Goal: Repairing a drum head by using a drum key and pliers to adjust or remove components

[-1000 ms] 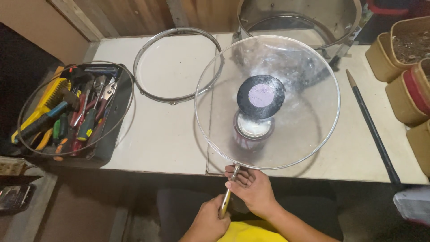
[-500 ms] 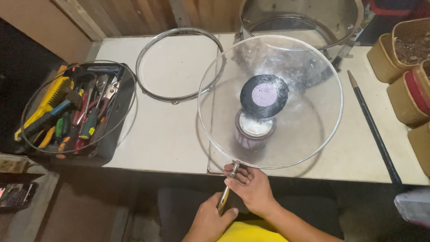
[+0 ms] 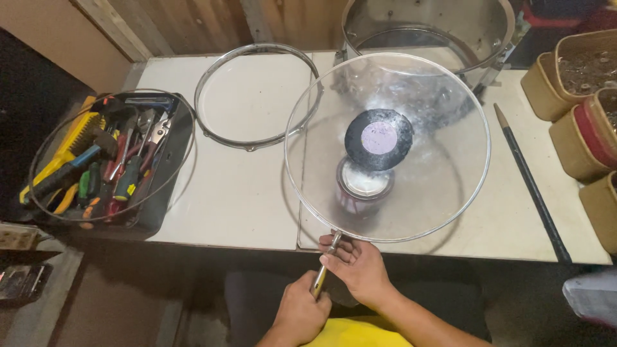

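Nearest to me, my left hand (image 3: pixel 301 313) is curled tight around the lower end of a slim metal rod tool (image 3: pixel 323 272), fingers wrapped shut on it. Just above, my right hand (image 3: pixel 357 266) pinches the same tool higher up, fingertips together on its shaft, close to where its tip meets the rim of the clear round drum head (image 3: pixel 437 186).

That transparent drum head, with its thin metal hoop edge and a black circular patch with a pale centre (image 3: pixel 378 139), sits over the near edge of the white table (image 3: pixel 218 199). Through the film I see a short metal can (image 3: pixel 364 186) standing beneath it.

To the left, a black tool tray (image 3: pixel 164 193) holds screwdrivers and pliers with coloured handles, a thin wire ring (image 3: pixel 38 154) lying across it. Beyond it on the tabletop lies a chrome drum hoop (image 3: pixel 212 125), its right edge just under the drum head.

On the right, a long dark drumstick (image 3: pixel 528 185) lies along the table, near tan boxes (image 3: pixel 569 138). Farthest off stands a shiny metal drum shell (image 3: pixel 488 38).
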